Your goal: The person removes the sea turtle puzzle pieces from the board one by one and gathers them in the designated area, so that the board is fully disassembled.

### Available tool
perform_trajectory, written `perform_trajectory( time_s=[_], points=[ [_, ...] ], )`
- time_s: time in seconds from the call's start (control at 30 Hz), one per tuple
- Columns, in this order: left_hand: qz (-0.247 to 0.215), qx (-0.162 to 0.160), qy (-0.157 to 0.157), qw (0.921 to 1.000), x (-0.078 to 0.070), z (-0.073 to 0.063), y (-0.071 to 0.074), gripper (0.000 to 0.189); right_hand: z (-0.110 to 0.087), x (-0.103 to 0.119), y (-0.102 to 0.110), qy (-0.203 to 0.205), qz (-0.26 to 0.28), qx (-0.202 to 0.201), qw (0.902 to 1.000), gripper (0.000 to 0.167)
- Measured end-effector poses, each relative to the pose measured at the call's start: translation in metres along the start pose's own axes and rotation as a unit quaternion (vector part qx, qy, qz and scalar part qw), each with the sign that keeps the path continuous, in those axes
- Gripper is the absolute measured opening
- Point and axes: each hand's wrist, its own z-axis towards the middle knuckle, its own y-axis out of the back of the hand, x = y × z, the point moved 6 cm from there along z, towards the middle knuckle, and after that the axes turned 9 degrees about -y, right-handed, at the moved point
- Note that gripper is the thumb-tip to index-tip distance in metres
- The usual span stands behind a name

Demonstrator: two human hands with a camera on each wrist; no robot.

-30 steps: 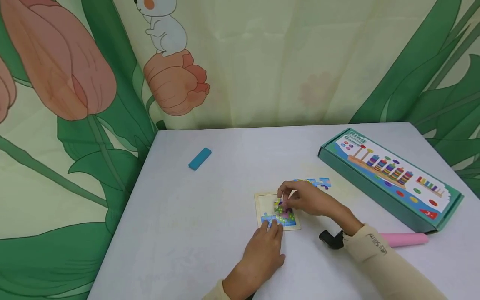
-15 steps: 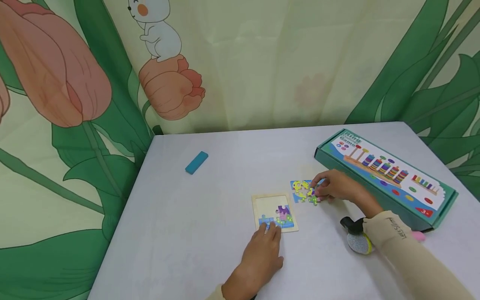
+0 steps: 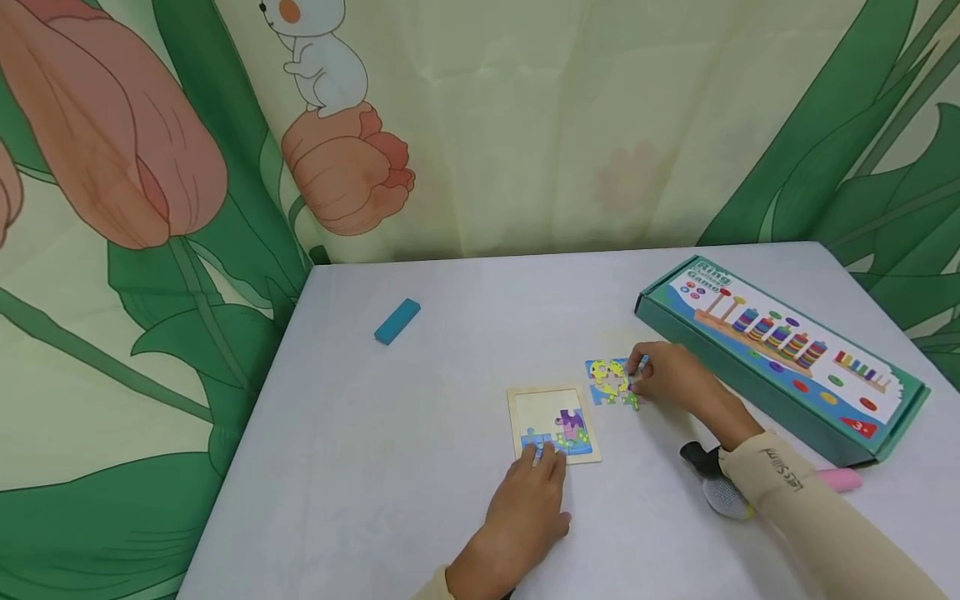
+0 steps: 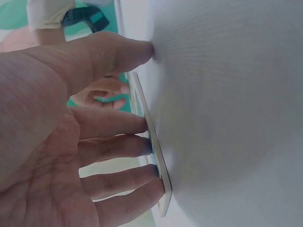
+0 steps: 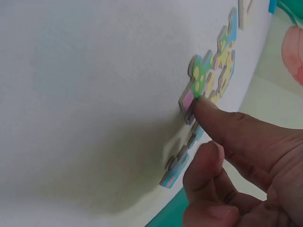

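My left hand (image 3: 525,504) lies with extended fingers on the near edge of a small wooden puzzle tray (image 3: 512,417). In the left wrist view, its fingertips (image 4: 150,146) touch the tray's rim and the thumb meets the tablecloth. Several fitted pieces (image 3: 573,427), purple, pink, green and blue, fill the tray's lower right. Right of the tray, my right hand (image 3: 678,383) holds a puzzle piece (image 5: 198,78) among the loose pieces (image 3: 603,375), thumb and curled fingers at its edge. That piece is green with yellow spots and a pink corner. Fingers partly hide another blue piece (image 5: 174,170).
A green ring game box (image 3: 780,358) lies at the right. A microphone with a grey mesh head (image 3: 726,498) and pink handle (image 3: 840,480) lies partly under the right sleeve. A blue block (image 3: 397,322) is at the back left of the white table (image 3: 360,467).
My right hand has moved from above the tray to the loose pieces on the right, taking a green-and-purple piece back there. The left hand stays on the tray's near edge.
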Motion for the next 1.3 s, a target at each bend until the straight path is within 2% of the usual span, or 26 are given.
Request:
perform_trajectory(
  time_s=[0.1,0.2,0.27,0.37,0.47,0.6,0.73,0.9,0.97,1.13,1.3],
  points=[
    [-0.004,-0.004,0.003,1.0,0.001,0.0,0.001,0.072,-0.003,0.008,-0.004,0.008,-0.025,-0.024,0.9994,0.014],
    [-0.01,-0.007,0.006,0.9999,0.001,0.0,0.002,0.072,-0.008,0.023,-0.013,0.054,-0.042,-0.028,0.9973,0.011],
    [-0.014,-0.009,0.007,0.9998,0.001,0.0,0.002,0.072,-0.015,0.037,-0.023,0.107,-0.044,-0.012,0.9932,0.013],
    [-0.01,-0.011,0.003,0.9999,0.001,0.0,0.002,0.072,-0.025,0.056,-0.039,0.187,-0.043,0.024,0.9811,0.022],
    [0.0,-0.016,-0.004,0.9999,0.0,0.0,0.003,0.073,-0.03,0.066,-0.05,0.219,-0.043,0.045,0.9738,0.027],
    [0.007,-0.018,-0.007,0.9998,-0.001,0.0,0.003,0.073,-0.032,0.071,-0.055,0.211,-0.044,0.045,0.9755,0.023],
    [0.002,-0.013,0.0,0.9999,0.0,0.0,0.002,0.073,-0.032,0.073,-0.054,0.21,-0.018,0.061,0.9756,0.02],
    [0.006,-0.02,0.003,0.9998,0.001,-0.001,0.002,0.073,-0.036,0.069,-0.034,0.227,0.021,0.08,0.9703,0.018],
    [0.008,-0.022,0.001,0.9997,0.001,-0.001,0.002,0.073,-0.035,0.061,-0.02,0.217,0.035,0.08,0.9722,0.016],
    [0.002,-0.016,-0.001,0.9999,0.0,-0.001,0.002,0.073,-0.028,0.023,0.013,0.147,0.056,0.079,0.9844,0.016],
    [0.001,-0.006,-0.002,1.0,0.0,0.0,0.001,0.072,-0.019,-0.015,0.031,0.083,0.038,0.081,0.9925,0.017]
  ],
)
